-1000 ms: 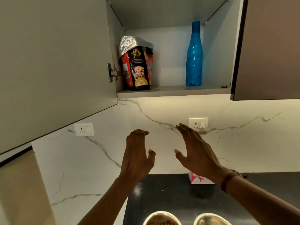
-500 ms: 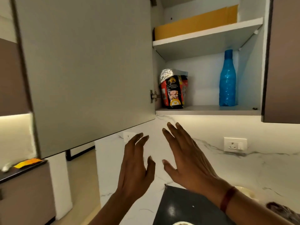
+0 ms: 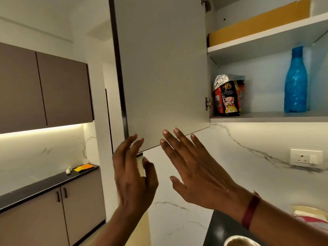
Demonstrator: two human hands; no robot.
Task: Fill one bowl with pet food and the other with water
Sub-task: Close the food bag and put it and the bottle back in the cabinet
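A red and black pet food bag (image 3: 228, 96) with a foil top stands on the lower shelf of the open wall cabinet. A blue water bottle (image 3: 295, 82) stands to its right on the same shelf. My left hand (image 3: 133, 173) and my right hand (image 3: 193, 167) are raised below the cabinet with fingers spread, holding nothing. Both are near the bottom edge of the open cabinet door (image 3: 163, 68). The rim of one metal bowl (image 3: 239, 241) shows at the bottom edge on the black counter.
A yellow box (image 3: 257, 23) lies on the upper shelf. A wall socket (image 3: 306, 157) sits on the marble backsplash at right. A white and red item (image 3: 312, 214) lies at right. Brown cabinets and a black counter (image 3: 44, 185) run along the left.
The view has swung left and up, so the cabinet now sits at upper right. Both hands have risen toward the door's bottom edge. Only one bowl rim still shows.
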